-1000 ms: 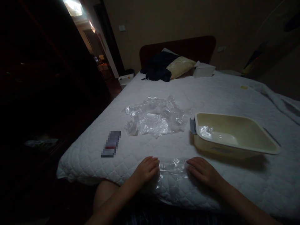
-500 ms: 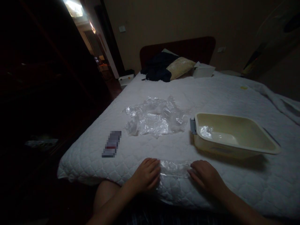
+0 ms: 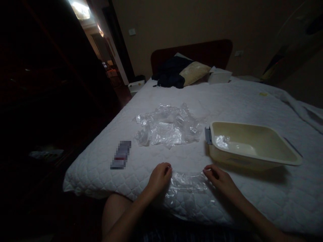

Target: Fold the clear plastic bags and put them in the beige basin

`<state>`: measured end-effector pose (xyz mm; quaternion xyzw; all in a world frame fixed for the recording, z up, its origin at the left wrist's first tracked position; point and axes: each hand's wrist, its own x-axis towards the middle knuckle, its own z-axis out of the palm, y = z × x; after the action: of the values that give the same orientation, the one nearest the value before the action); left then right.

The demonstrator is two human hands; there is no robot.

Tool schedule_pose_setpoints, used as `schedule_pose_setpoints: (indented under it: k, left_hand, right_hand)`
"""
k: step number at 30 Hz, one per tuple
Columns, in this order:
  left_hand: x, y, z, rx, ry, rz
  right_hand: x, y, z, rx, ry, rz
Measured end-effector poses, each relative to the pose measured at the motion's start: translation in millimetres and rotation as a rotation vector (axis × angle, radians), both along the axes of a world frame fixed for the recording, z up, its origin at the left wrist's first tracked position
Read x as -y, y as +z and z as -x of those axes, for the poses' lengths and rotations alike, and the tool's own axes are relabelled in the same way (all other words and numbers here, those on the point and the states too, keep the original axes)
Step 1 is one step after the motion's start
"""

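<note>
A clear plastic bag (image 3: 188,183) lies flat on the white quilted bed (image 3: 227,101) near its front edge. My left hand (image 3: 158,178) pinches the bag's left end, fingers curled. My right hand (image 3: 219,178) pinches its right end. Beyond them sits a heap of crumpled clear plastic bags (image 3: 168,126). A cream plastic basin (image 3: 252,144) stands to the right, close to my right hand, with one clear bag (image 3: 222,141) inside it.
A small blurred flat box (image 3: 121,154) lies left of my hands. At the headboard are a dark garment (image 3: 170,72), a pale pillow (image 3: 194,72) and a white box (image 3: 219,75). The bed's left edge drops into a dark floor.
Both hands went from lying flat on the bag's ends to curled pinches on its far corners; the bag's far edge has shifted slightly toward me.
</note>
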<state>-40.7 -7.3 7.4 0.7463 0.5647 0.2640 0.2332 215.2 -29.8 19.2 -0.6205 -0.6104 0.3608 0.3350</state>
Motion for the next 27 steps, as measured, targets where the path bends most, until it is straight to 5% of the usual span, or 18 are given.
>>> schedule_pose_setpoints:
  k: [12,27]
  left_hand:
    - [10.8,-0.8,-15.0,-0.144,0.109,-0.089]
    - [-9.3,-20.1,-16.1,-0.330,0.136,-0.327]
  right_hand:
    - [-12.1,-26.6,7.6,-0.199,-0.042,-0.025]
    - [-39.8,-29.4,18.7,0.150,-0.040,-0.304]
